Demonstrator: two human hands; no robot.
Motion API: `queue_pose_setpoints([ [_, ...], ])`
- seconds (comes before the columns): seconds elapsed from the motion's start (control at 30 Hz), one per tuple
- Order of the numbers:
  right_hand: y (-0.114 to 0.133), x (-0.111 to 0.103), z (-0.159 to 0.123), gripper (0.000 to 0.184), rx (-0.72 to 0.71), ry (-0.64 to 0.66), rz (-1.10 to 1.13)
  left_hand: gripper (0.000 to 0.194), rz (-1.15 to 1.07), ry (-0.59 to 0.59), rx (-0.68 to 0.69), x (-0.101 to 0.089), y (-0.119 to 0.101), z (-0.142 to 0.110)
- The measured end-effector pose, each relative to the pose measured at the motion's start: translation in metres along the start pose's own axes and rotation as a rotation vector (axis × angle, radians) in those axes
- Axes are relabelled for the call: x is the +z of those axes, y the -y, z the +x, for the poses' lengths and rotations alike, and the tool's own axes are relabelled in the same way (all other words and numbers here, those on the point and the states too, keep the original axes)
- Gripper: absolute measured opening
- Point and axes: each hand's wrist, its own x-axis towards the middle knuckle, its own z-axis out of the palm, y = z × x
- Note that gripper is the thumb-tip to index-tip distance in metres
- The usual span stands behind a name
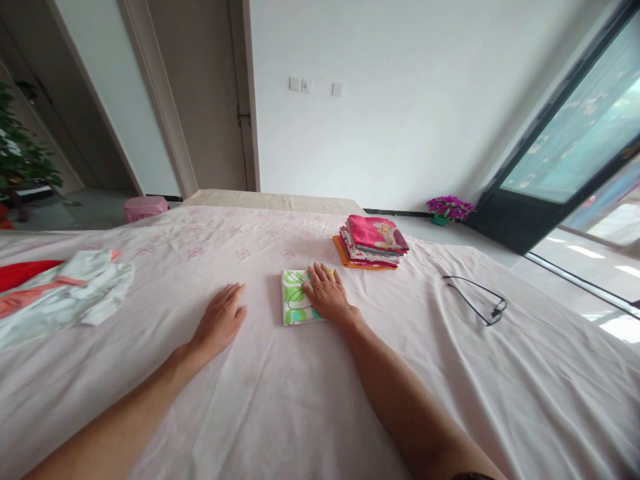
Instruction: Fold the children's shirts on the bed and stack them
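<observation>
A small folded cloth (295,300), white with green and yellow patterns, lies on the pale pink bedsheet (280,400). My right hand (327,293) rests flat on its right half, fingers stretched out. My left hand (220,321) lies flat on the bare sheet a little to the left of the cloth, fingers apart, holding nothing. Beyond the cloth, to the right, stands a stack of folded cloths (373,243) with a pink one on top.
A heap of unfolded white, peach and red fabric (60,293) lies at the left. A pair of black glasses (480,300) lies on the sheet at the right. A pink stool (145,207) and a purple flower pot (447,210) stand on the floor beyond.
</observation>
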Motion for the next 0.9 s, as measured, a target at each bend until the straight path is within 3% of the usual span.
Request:
queue_pose_setpoints([
  [0.2, 0.012, -0.018, 0.000, 0.047, -0.045, -0.051, -0.030, 0.050, -0.055, -0.033, -0.045, -0.006, -0.003, 0.001],
  [0.33, 0.021, -0.038, 0.001, 0.036, -0.191, -0.072, 0.082, 0.048, -0.011, -0.021, 0.012, -0.006, -0.003, 0.001],
  [0.5, 0.032, -0.054, -0.013, 0.022, -0.413, 0.006, 0.239, 0.044, 0.074, -0.017, 0.068, -0.006, 0.002, -0.001],
  [0.63, 0.036, -0.053, -0.034, 0.028, -0.504, 0.058, 0.208, 0.041, 0.105, -0.014, 0.085, -0.006, 0.001, -0.001],
  [0.9, 0.042, -0.037, -0.049, 0.010, -0.455, 0.021, 0.069, 0.041, 0.107, -0.034, 0.111, -0.008, -0.003, -0.001],
])
